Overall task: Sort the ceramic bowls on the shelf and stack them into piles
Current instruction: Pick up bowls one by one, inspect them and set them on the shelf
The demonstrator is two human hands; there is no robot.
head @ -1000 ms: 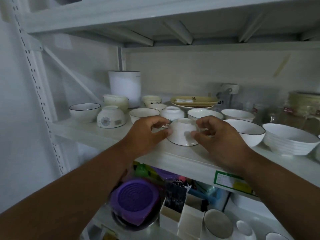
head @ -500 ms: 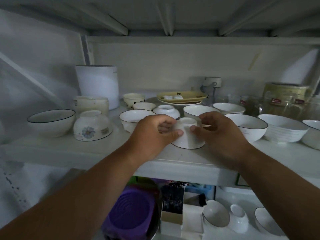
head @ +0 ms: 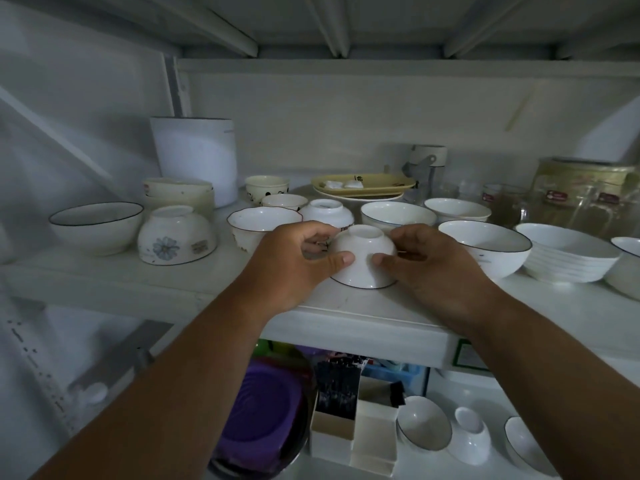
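A: Bowl?
B: Small white bowl [head: 362,258], dark rim, upside down near the shelf [head: 363,323] front edge.
A: Hands?
B: Left hand [head: 294,261] and right hand [head: 433,265] grip its sides, fingers curled.
A: Change?
B: Bowl probably same spot; dim view.

Both hands, left [head: 294,261] and right [head: 433,268], reach forward with curled, gripping fingers.

- bare strip of shelf [head: 263,292] runs along the front edge, open to reach from below the upturned bowl [head: 362,258].
- behind it, scalloped bowl [head: 256,225] and a second upturned bowl [head: 325,213] crowd close.
- right side blocked by black-rimmed bowl [head: 491,245], then stacked white bowls [head: 568,258].
- left: flowered bowl [head: 176,237], with a clear gap before it.
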